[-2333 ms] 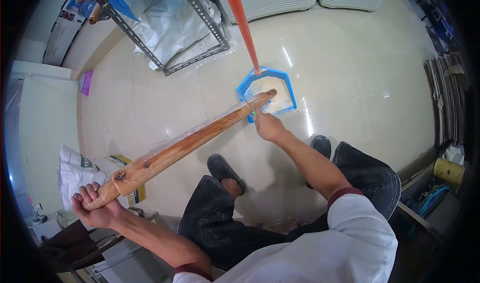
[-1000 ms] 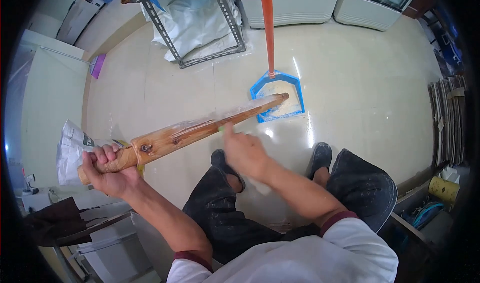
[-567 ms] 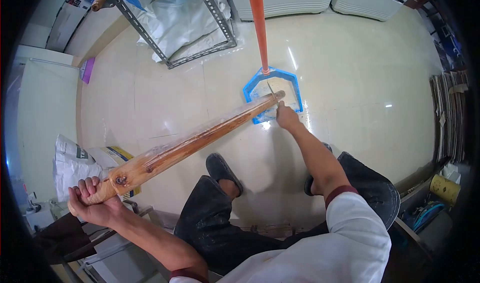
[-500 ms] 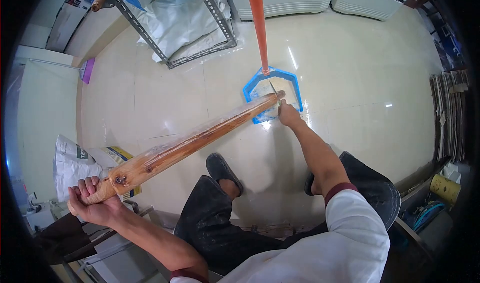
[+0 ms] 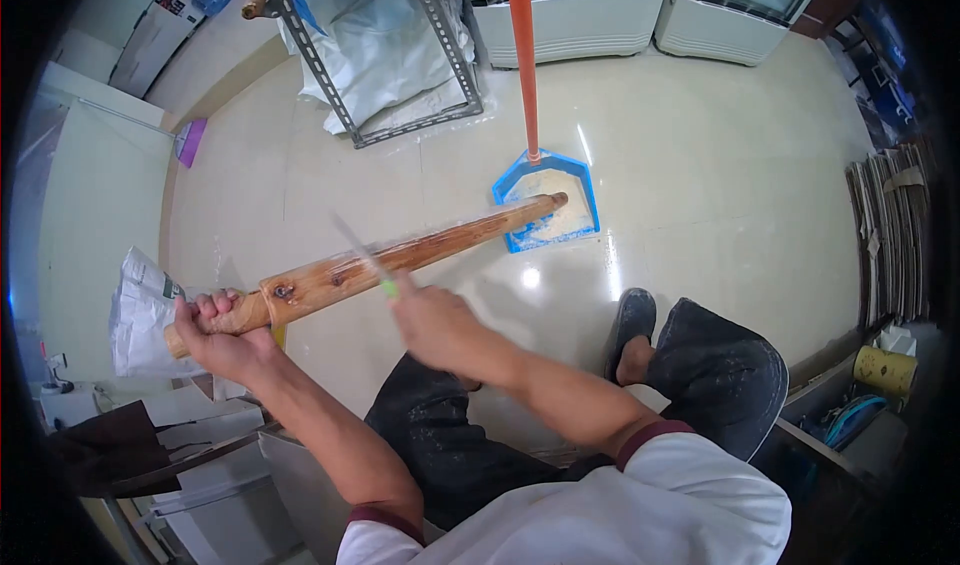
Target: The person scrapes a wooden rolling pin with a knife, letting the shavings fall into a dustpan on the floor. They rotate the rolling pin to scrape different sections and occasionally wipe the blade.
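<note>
A large wooden rolling pin [image 5: 450, 242] slants across the view, its far end over a blue long-handled dustpan [image 5: 592, 187] that has pale powder in it. My left hand [image 5: 228, 349] is wrapped round the pin's near handle. Closed on the green handle of a knife [image 5: 360, 245] is my right hand [image 5: 440, 327], beside the pin's near half. The blade, slightly blurred, crosses over the pin's upper side. Whitish residue shows along the pin's upper edge.
A metal rack [image 5: 415, 130] with white sacks stands ahead, near white display fridges [image 5: 570, 33]. Stacked flattened cardboard [image 5: 895, 235] is at right. A white bag [image 5: 145, 315] sits beyond my left hand. A purple broom [image 5: 190, 142] leans against the left wall.
My right hand with the knife has moved from the pin's far end back toward its near half. The pin's near end has risen and shifted right in view, with my left hand still round it.
</note>
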`<control>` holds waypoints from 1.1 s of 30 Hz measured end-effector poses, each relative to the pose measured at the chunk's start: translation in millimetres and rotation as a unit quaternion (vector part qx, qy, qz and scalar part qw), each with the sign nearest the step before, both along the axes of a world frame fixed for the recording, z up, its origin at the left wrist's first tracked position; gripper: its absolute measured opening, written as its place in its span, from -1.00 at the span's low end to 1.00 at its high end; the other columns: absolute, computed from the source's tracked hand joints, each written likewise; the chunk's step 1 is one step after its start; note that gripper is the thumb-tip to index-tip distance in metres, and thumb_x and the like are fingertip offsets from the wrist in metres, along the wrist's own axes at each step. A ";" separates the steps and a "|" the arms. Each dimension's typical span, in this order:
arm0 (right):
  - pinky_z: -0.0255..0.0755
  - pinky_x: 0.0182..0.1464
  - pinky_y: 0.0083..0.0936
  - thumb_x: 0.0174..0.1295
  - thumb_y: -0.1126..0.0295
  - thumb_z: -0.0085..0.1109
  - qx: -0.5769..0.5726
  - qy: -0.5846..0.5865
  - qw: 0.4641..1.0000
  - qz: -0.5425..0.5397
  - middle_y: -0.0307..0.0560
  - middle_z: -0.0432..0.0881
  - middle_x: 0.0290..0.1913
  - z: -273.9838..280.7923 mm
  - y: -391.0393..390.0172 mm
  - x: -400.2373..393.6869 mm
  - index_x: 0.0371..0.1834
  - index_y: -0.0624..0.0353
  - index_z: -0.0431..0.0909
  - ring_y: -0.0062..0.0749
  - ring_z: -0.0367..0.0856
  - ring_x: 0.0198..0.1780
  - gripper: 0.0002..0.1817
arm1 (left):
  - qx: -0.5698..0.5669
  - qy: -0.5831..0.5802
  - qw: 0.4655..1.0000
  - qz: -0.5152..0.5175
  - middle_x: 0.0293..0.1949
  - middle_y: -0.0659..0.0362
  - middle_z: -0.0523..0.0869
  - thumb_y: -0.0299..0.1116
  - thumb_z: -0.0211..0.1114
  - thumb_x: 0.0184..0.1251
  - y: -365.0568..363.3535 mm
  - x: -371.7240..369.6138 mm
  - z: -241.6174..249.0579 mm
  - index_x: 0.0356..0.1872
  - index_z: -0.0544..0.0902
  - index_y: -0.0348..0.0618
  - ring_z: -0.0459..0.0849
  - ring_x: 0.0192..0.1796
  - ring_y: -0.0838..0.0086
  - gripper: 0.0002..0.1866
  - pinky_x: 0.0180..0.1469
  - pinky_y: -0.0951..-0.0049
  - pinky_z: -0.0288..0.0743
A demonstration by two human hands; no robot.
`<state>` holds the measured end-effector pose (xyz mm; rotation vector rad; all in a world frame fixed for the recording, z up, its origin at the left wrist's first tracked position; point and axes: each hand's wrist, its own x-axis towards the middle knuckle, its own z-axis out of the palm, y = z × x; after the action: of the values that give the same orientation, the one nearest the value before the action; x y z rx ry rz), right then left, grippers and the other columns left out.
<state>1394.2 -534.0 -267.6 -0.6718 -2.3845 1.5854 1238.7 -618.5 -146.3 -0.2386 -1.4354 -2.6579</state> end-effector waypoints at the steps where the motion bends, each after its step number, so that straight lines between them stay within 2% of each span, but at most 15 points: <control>1: 0.36 -0.29 0.04 0.27 0.34 -0.21 0.002 0.012 1.000 0.015 0.29 0.54 -0.51 19.5 -7.9 -4.5 -0.09 0.44 0.22 0.22 0.53 -0.40 -0.68 | 0.000 0.005 1.000 -0.001 -0.65 0.31 0.33 -0.30 0.13 0.25 -1.1 -0.2 -1.0 -0.56 0.32 -0.07 0.33 -0.61 0.57 -0.75 -0.46 0.52 0.32; 4: 0.38 -0.29 0.02 0.27 0.36 -0.20 0.030 0.052 0.998 0.009 0.27 0.54 -0.53 48.5 -26.5 -13.6 -0.04 0.45 0.20 0.20 0.54 -0.41 -0.66 | 0.008 0.006 1.000 0.001 -0.65 0.30 0.34 -0.31 0.13 0.25 -0.6 3.6 1.1 -0.54 0.33 -0.06 0.34 -0.61 0.57 -0.78 -0.48 0.53 0.32; 5: 0.39 -0.27 0.01 0.24 0.39 -0.17 0.019 0.019 0.999 0.024 0.26 0.53 -0.54 54.1 -20.2 -10.9 -0.04 0.47 0.19 0.20 0.54 -0.41 -0.66 | 0.018 0.001 1.000 -0.005 -0.66 0.31 0.35 -0.33 0.14 0.24 -1.9 2.8 0.7 -0.53 0.34 -0.06 0.34 -0.62 0.57 -0.80 -0.48 0.53 0.33; 7: 0.40 -0.29 0.01 0.22 0.41 -0.16 0.027 -0.042 0.999 -0.010 0.26 0.53 -0.53 12.7 -10.2 -6.4 -0.13 0.47 0.30 0.20 0.55 -0.40 -0.71 | 0.012 -0.001 1.000 0.007 -0.66 0.31 0.35 -0.33 0.14 0.23 -3.7 2.4 0.1 -0.54 0.34 -0.06 0.35 -0.62 0.58 -0.79 -0.47 0.53 0.33; 8: 0.44 -0.31 -0.02 0.13 0.48 -0.17 0.101 -0.072 0.992 0.007 0.24 0.56 -0.52 -19.7 2.4 -1.1 0.01 0.54 0.23 0.11 0.58 -0.39 -0.60 | 0.010 -0.003 1.000 0.010 -0.66 0.31 0.35 -0.33 0.14 0.23 -4.3 2.9 -0.3 -0.54 0.34 -0.06 0.35 -0.62 0.58 -0.79 -0.47 0.53 0.33; 10: 0.44 -0.30 -0.02 0.12 0.42 -0.12 0.042 -0.108 0.990 -0.084 0.27 0.55 -0.51 -83.3 30.7 22.9 -0.34 0.36 0.49 0.13 0.57 -0.38 -0.77 | 0.006 -0.003 1.000 0.016 -0.66 0.32 0.34 -0.33 0.14 0.22 -5.6 0.8 0.5 -0.54 0.33 -0.07 0.35 -0.62 0.59 -0.79 -0.46 0.52 0.34; 13: 0.42 -0.27 -0.01 0.11 0.43 -0.12 0.084 -0.111 0.976 -0.168 0.27 0.56 -0.47 -93.6 44.0 34.6 -0.55 0.33 0.49 0.15 0.56 -0.37 -0.77 | 0.011 0.001 1.000 -0.002 -0.66 0.32 0.34 -0.32 0.13 0.23 -5.3 -0.1 -1.4 -0.55 0.32 -0.06 0.36 -0.62 0.59 -0.79 -0.46 0.52 0.34; 14: 0.40 -0.28 0.01 0.20 0.37 -0.15 0.071 -0.103 0.986 -0.110 0.30 0.55 -0.48 -89.2 36.7 33.4 -0.38 0.36 0.39 0.19 0.55 -0.37 -0.77 | 0.018 0.008 1.000 -0.015 -0.66 0.32 0.34 -0.32 0.13 0.23 -3.6 0.2 0.0 -0.55 0.32 -0.06 0.36 -0.62 0.59 -0.78 -0.46 0.52 0.34; 15: 0.37 -0.29 0.03 0.29 0.30 -0.18 0.055 -0.096 0.993 -0.049 0.32 0.54 -0.48 -47.6 21.5 29.6 -0.20 0.38 0.29 0.24 0.53 -0.37 -0.71 | 0.021 0.014 0.999 -0.026 -0.66 0.32 0.34 -0.32 0.12 0.23 -3.8 1.7 0.6 -0.56 0.32 -0.06 0.36 -0.62 0.59 -0.78 -0.45 0.52 0.34; 17: 0.37 -0.31 0.02 0.29 0.30 -0.18 0.029 -0.089 0.996 0.016 0.31 0.53 -0.51 20.9 -5.4 21.0 -0.23 0.39 0.27 0.24 0.52 -0.39 -0.72 | 0.022 0.018 0.999 -0.036 -0.67 0.31 0.35 -0.32 0.12 0.23 -4.7 3.3 0.5 -0.57 0.31 -0.05 0.36 -0.62 0.58 -0.77 -0.45 0.52 0.34; 24: 0.36 -0.35 0.06 0.30 0.32 -0.19 0.003 -0.099 0.990 -0.097 0.27 0.51 -0.56 -40.2 6.9 29.5 -0.23 0.35 0.27 0.25 0.51 -0.44 -0.75 | 0.026 0.022 0.999 -0.039 -0.67 0.31 0.37 -0.31 0.11 0.23 -4.4 2.7 0.1 -0.57 0.33 -0.04 0.37 -0.63 0.59 -0.78 -0.46 0.53 0.34; 25: 0.36 -0.34 0.07 0.29 0.32 -0.19 -0.031 -0.079 0.995 -0.056 0.29 0.51 -0.55 -9.3 0.1 29.9 -0.23 0.35 0.27 0.26 0.51 -0.43 -0.75 | 0.029 0.029 0.998 -0.049 -0.67 0.30 0.37 -0.32 0.11 0.23 -3.2 4.5 0.6 -0.57 0.34 -0.04 0.37 -0.63 0.58 -0.79 -0.46 0.53 0.34; 28: 0.37 -0.32 0.06 0.29 0.32 -0.18 -0.013 -0.030 0.999 0.018 0.32 0.52 -0.53 58.9 -27.8 14.6 -0.21 0.36 0.26 0.27 0.52 -0.41 -0.74 | 0.036 0.047 0.996 -0.072 -0.66 0.30 0.37 -0.33 0.11 0.22 -0.8 11.4 5.0 -0.57 0.34 -0.04 0.36 -0.64 0.58 -0.80 -0.47 0.53 0.33; 31: 0.39 -0.26 0.02 0.28 0.35 -0.23 -0.018 -0.038 0.999 0.014 0.35 0.54 -0.48 56.2 -24.7 15.7 -0.16 0.38 0.24 0.24 0.55 -0.34 -0.74 | 0.030 0.045 0.996 -0.071 -0.67 0.30 0.37 -0.32 0.12 0.22 -3.1 11.9 4.2 -0.58 0.34 -0.04 0.35 -0.63 0.58 -0.78 -0.46 0.53 0.32; 33: 0.39 -0.23 0.02 0.28 0.35 -0.23 -0.008 -0.096 0.994 -0.050 0.34 0.55 -0.48 10.6 -11.8 20.6 -0.17 0.38 0.23 0.25 0.55 -0.34 -0.74 | 0.022 0.034 0.998 -0.057 -0.68 0.31 0.36 -0.29 0.13 0.23 -4.8 10.2 3.3 -0.60 0.33 -0.03 0.34 -0.60 0.58 -0.75 -0.43 0.53 0.30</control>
<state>1414.8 -545.8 -257.0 -0.9716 -2.4288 1.5646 1248.9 -623.2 -143.1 -0.4126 -1.3803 -2.7386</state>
